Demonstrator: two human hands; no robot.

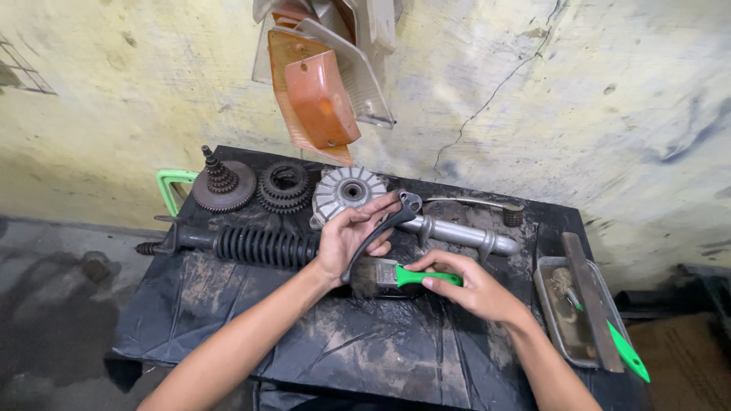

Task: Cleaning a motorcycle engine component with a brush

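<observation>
My left hand (352,236) grips a curved dark metal lever (390,222) and holds it up over the middle of the black table (228,320). My right hand (468,285) holds a paintbrush by its green handle (426,277). The brush's bristles (365,275) lie against the lower end of the lever, just under my left hand. Both hands are close together above the grimy table top.
At the back lie a black shock absorber with coil spring (255,245), two dark gears (223,186) (285,185), a silver finned hub (349,192), a silver tube (457,232) and a thin kick lever (476,204). A metal tray (550,320) at right holds a flat bar (585,297) and a second green brush (628,354). Orange lamp lenses (320,95) hang on the wall.
</observation>
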